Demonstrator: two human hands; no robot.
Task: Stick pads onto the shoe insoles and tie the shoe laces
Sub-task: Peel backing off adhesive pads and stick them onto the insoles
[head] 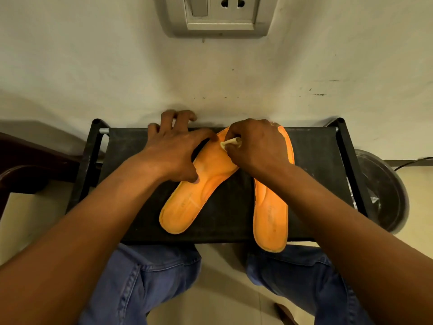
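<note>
From the head view, you have two orange insoles on the black fabric stool (145,207) in front of your knees. The left insole (187,202) lies slanted, its heel toward you and its toe running up under your hands; the right insole (271,214) lies nearly straight, its heel hanging just over the stool's near edge and its toe tip showing beyond your right hand.

Your left hand (173,151) is spread wide and flat, fingers straight, thumb pressing the slanted insole's edge near its middle; it grips nothing. Your right hand (255,146) is curled, its fingertips pinching a small pale piece (230,143) right above the forefoot of the slanted insole. That piece looks like a pad or its peel-off backing; you cannot tell which from here.

No pad is visibly stuck on the uncovered parts of either insole, so the first pad seems to be going on just now, judging by where your hands are. The second insole looks untouched. No shoes or laces appear anywhere, so the lacing is all still ahead of you, and the sticking is at its start
</note>
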